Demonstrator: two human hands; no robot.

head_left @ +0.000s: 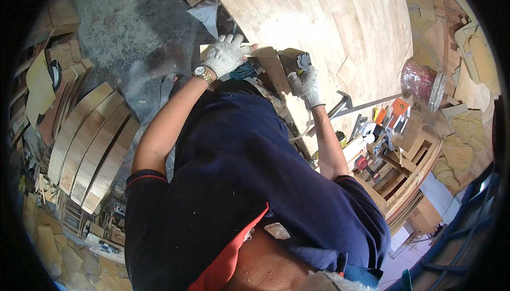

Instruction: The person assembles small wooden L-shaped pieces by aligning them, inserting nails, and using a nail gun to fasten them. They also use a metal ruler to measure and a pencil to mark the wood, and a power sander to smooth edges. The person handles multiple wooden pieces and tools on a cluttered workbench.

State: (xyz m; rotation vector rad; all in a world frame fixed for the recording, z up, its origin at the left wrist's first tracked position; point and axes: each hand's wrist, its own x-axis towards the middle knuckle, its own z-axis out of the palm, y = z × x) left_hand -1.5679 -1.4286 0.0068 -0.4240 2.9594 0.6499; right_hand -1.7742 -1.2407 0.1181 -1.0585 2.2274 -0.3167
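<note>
My left hand (226, 57), in a white knit glove with a gold watch at the wrist, holds a pale wooden board (264, 51) at the table's near left edge. Its fingers lie across the board and its thumb stretches to the right. My right hand (306, 86), gloved too, is closed around a dark power tool (291, 61) with a round black end. That tool rests by the board's right end, and its working tip is hidden. A narrow wooden strip (275, 70) runs from the board toward me.
The wide wooden tabletop (329, 15) spreads ahead. A hammer (340, 105), a metal straightedge (372, 102) and a stained bucket (419, 78) lie right of my right arm. Curved wooden panels (87, 147) stand at left. Wood offcuts (462, 147) lie at far right.
</note>
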